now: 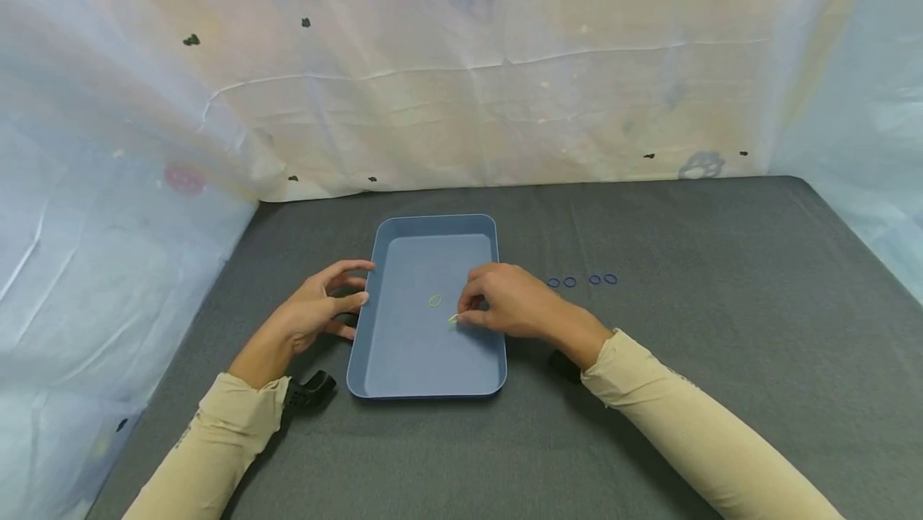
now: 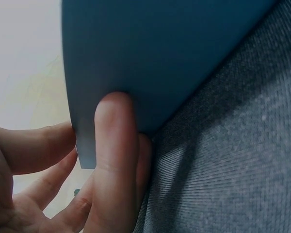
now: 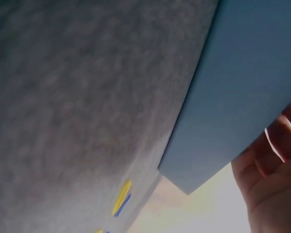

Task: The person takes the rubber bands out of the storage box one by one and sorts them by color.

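Note:
A shallow blue-grey tray (image 1: 429, 226) lies on the grey cloth. My left hand (image 1: 317, 304) rests at its left wall; in the left wrist view a digit lies straight along the outer wall (image 2: 174, 53) and another touches the rim. Inside the tray, a thin yellow rubber band (image 1: 435, 301) lies flat. Over the tray's right half, my right hand (image 1: 508, 298) pinches a second yellow rubber band (image 1: 453, 319) between thumb and fingertips, close above the tray floor. In the right wrist view the tray wall hides those fingertips.
Several blue rubber bands (image 1: 594, 280) lie in a row on the cloth, right of the tray. A yellow rubber band (image 3: 121, 198) shows beside a blue one (image 3: 122, 206) in the right wrist view. Pale printed sheeting (image 1: 505, 127) hangs behind the table and at its sides.

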The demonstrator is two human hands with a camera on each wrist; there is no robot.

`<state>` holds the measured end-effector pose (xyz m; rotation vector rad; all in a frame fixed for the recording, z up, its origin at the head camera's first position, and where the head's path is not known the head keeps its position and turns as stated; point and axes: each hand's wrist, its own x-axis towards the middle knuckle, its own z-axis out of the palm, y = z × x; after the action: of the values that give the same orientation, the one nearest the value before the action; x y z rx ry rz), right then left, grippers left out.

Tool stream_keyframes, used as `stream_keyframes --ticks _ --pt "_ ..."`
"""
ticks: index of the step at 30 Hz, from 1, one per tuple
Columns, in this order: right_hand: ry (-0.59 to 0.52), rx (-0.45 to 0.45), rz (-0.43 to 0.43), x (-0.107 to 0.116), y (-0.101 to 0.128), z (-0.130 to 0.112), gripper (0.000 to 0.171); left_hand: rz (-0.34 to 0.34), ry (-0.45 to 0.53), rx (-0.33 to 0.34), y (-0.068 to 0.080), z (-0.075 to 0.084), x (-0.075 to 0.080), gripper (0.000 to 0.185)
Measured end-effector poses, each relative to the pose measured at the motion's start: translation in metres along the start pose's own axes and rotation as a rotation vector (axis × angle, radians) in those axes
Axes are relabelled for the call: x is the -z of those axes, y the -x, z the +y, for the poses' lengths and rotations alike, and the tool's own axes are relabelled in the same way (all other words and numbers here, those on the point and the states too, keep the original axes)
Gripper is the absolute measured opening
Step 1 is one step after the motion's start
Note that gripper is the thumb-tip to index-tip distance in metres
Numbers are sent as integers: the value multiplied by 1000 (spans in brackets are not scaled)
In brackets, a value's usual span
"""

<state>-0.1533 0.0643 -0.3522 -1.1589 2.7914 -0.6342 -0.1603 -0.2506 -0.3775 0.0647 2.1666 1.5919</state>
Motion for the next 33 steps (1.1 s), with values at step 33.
stream_keyframes --ticks 33 --pt "-10 -84 135 29 41 35 6 -3 9 4 0 0 0 57"
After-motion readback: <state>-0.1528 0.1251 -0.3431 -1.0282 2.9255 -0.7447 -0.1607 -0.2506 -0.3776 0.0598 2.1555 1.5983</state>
